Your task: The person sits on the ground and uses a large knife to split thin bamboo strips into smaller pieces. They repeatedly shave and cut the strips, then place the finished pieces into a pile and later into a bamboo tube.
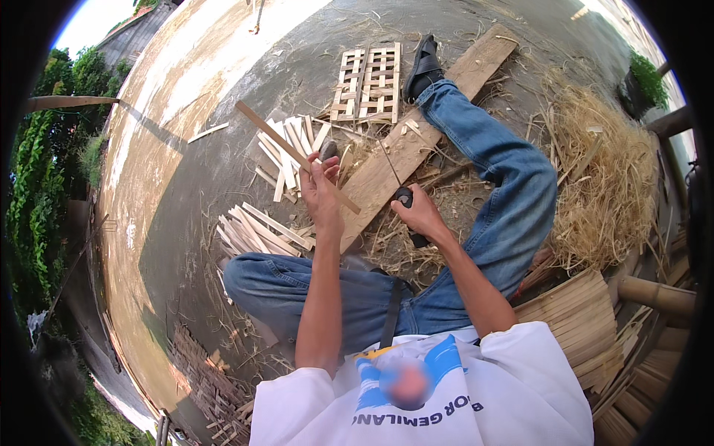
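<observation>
A long, flat bamboo strip slants across my left hand, pinched between the thumb and fingers. Its upper end points to the far left, and its lower end hangs over a wooden board. In my right hand is a knife, gripped by its black handle. The thin blade points up and away, above the board and apart from the strip. Beyond my left hand, a pile of pale cut strips lies on the ground, with a dark stone-like object beside it.
Nearer my bent left knee is a second bundle of strips. A woven bamboo lattice lies by my outstretched foot. To the right rises a heap of curly shavings, with split bamboo slats below it. Loose shavings litter the ground.
</observation>
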Available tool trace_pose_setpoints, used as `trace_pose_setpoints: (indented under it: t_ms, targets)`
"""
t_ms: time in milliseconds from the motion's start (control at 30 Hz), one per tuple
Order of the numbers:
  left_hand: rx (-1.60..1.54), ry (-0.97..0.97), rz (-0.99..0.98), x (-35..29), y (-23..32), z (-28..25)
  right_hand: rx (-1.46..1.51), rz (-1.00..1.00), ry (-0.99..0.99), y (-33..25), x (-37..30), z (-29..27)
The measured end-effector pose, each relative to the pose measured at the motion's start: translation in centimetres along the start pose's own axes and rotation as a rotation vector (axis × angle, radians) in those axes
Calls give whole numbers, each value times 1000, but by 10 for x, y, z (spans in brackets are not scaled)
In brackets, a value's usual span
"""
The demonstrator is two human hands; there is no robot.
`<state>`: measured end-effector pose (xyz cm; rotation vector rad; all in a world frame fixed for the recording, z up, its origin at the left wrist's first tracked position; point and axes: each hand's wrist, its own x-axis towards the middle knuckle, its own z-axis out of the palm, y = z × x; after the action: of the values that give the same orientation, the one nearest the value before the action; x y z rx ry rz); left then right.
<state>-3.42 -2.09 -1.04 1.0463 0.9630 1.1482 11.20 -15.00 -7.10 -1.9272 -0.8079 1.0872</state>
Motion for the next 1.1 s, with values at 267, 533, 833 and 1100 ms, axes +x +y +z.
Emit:
trace_pose_setpoints:
  t_ms: [267,533,833,1100]
  targets:
    - [-199,34,9,39,-60,-16,-11,-19,34,26,-12,19]
    - [39,253,19,36,17,-37,-95,41,-30,48,-8,32]
    - [844,240,268,-12,73,-48,104,75,-99,28,-22,76]
    - [992,182,467,-26,59,-53,222,-215,-145,-15,-53,89]
